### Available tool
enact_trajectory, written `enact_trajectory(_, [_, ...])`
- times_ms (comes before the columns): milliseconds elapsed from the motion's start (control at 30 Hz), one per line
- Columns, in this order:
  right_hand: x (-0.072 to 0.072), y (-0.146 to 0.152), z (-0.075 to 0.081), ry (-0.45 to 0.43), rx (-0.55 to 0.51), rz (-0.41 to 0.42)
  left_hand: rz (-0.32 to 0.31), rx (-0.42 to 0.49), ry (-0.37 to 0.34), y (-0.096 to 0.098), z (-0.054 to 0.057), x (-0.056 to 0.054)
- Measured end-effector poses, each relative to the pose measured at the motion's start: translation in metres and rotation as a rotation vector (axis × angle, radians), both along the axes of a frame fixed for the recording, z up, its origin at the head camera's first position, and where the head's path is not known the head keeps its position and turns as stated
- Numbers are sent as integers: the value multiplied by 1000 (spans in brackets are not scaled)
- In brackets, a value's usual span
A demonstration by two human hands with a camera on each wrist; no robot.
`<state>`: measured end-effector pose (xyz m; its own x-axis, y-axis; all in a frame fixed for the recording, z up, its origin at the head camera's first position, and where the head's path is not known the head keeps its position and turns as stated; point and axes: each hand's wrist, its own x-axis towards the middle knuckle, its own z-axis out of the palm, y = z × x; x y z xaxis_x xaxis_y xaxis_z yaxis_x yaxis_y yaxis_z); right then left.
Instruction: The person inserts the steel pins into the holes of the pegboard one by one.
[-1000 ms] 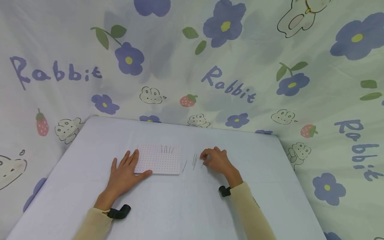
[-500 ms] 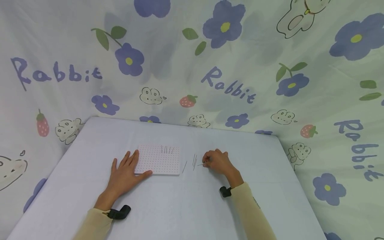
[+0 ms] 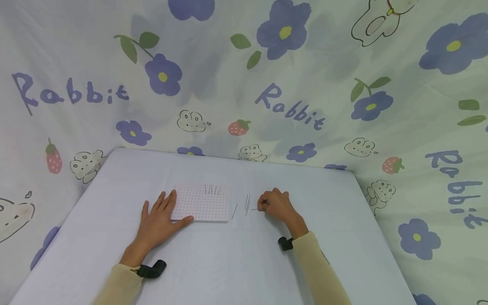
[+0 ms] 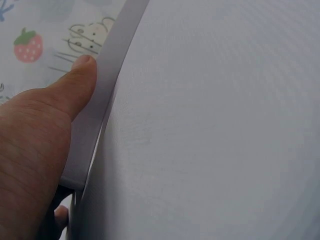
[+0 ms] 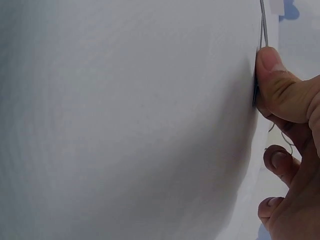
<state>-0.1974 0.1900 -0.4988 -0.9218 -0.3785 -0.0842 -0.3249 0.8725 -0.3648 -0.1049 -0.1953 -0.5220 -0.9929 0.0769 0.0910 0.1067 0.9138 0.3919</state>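
A pale cloth [image 3: 221, 76] printed with purple flowers, strawberries and "Rabbit" lettering hangs behind and beside a white table [image 3: 251, 271]. At left, the left hand [image 3: 154, 226] lies with fingers spread, released, touching the left side of a dotted white board [image 3: 190, 207]; thin dark rods [image 3: 211, 189] stand near its far right corner. Right of it lie loose rods [image 3: 247, 205], then the right hand [image 3: 277, 206], pinching a single rod [image 3: 254, 209]. That rod, slanting a second ago, now points leftward; the board hasn't moved.
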Motion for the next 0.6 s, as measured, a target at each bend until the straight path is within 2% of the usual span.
enact_trajectory(267, [0,-1,-2,44,19,29,-2,9,5,-1,-2,-1])
enact_trajectory(500, [1,-3,-2,33,44,32,0,7,-9,0,2,1])
enact_trajectory(600, [2,-4,-3,24,18,31,0,11,-14,1,4,2])
